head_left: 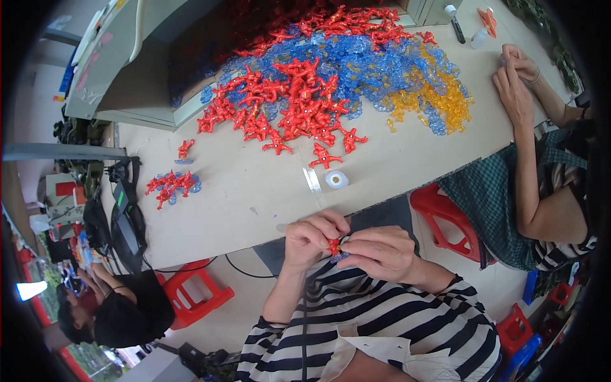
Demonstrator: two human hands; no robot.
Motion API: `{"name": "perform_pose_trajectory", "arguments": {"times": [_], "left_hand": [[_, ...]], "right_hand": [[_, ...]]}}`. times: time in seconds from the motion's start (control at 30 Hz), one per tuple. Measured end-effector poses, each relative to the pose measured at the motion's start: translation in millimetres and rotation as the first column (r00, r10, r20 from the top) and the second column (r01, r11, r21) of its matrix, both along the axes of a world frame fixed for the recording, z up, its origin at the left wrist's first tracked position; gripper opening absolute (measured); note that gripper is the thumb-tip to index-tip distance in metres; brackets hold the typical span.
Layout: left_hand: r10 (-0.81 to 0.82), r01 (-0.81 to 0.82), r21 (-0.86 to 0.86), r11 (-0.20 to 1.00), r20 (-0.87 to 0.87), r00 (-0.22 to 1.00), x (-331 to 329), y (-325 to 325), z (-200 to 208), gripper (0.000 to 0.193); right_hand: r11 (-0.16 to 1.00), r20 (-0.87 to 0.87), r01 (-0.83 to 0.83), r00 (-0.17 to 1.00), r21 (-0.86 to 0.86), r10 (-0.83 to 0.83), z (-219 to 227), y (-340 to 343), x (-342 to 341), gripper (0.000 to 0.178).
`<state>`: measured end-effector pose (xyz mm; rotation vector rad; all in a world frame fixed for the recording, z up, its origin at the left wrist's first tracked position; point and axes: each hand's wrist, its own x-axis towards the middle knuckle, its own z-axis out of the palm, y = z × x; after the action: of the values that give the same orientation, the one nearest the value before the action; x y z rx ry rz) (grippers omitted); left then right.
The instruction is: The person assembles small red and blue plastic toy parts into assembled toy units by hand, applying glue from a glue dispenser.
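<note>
Just off the table's front edge, both my hands pinch one small red plastic figure (333,247) with a blue piece at its lower end. My left hand (312,237) grips it from the left, thumb and fingers pressed together. From the right, my right hand (385,253) closes its fingertips on the same figure, hiding part of it. Straight ahead lies a heap of red figures (299,95). Behind and beside them spread clear blue pieces (356,63) and yellow pieces (420,99). A small white round container (337,179) stands between my hands and the heap.
At the table's left, a red figure (185,149) stands on a blue base near a cluster of red-and-blue figures (173,186). To the right sits a co-worker, whose hands (517,79) are together. Red stools (449,223) flank me. A marker (455,24) lies at the back.
</note>
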<state>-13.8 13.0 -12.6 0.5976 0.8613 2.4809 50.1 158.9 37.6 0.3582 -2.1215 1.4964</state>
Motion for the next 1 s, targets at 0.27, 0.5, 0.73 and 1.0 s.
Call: {"name": "perform_pose_trajectory", "arguments": {"times": [0.27,0.5,0.73,1.0], "left_hand": [[0.028,-0.035,-0.051,0.998,-0.137,0.990,-9,-4,1,0.009],[-0.040,0.015,-0.141,0.990,-0.179,0.983,-12,-12,5,0.010],[0.004,-0.011,-0.081,0.997,-0.082,0.997,-5,-5,2,0.011],[-0.076,0.062,0.116,0.991,0.123,0.989,3,1,-5,0.010]], "right_hand": [[0.999,0.039,0.024,0.999,0.025,-0.025,3,-2,4,0.030],[0.998,-0.023,-0.051,0.998,0.041,0.051,-6,-3,5,0.031],[0.996,-0.060,-0.016,0.998,0.092,0.021,-4,-4,5,0.030],[0.993,-0.040,0.033,0.999,0.114,-0.028,5,-10,6,0.029]]}}
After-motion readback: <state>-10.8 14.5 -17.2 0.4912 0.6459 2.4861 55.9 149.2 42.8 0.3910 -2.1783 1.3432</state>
